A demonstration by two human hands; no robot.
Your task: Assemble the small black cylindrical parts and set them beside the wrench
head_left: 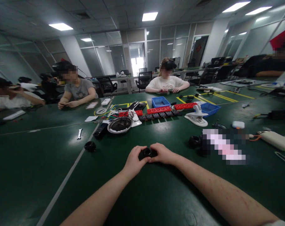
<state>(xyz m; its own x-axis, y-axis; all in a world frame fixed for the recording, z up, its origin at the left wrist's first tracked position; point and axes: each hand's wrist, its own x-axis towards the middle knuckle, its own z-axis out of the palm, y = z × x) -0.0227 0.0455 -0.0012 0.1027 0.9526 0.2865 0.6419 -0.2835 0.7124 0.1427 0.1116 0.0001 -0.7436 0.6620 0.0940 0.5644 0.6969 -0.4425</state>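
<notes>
Both my hands meet around a small black ring-shaped part [147,152] with a round hole in its top, low over the green table [104,191]. From the left, my left hand [136,158] grips it with thumb in front and fingers behind. My right hand [161,153] closes on its other side in the same way. The thumbs nearly touch at the front. Whether the part rests on the table I cannot tell. A similar black round part [90,146] lies to the left, and another black round part [194,141] to the right.
A wrench [79,134] lies at the left. Ahead are a round metal-rimmed dish [119,125], red power-strip-like pieces [158,110], blue trays [160,102] and a white clip stand [196,116]. A pale power bank [277,140] is at right. Several people sit around the tables.
</notes>
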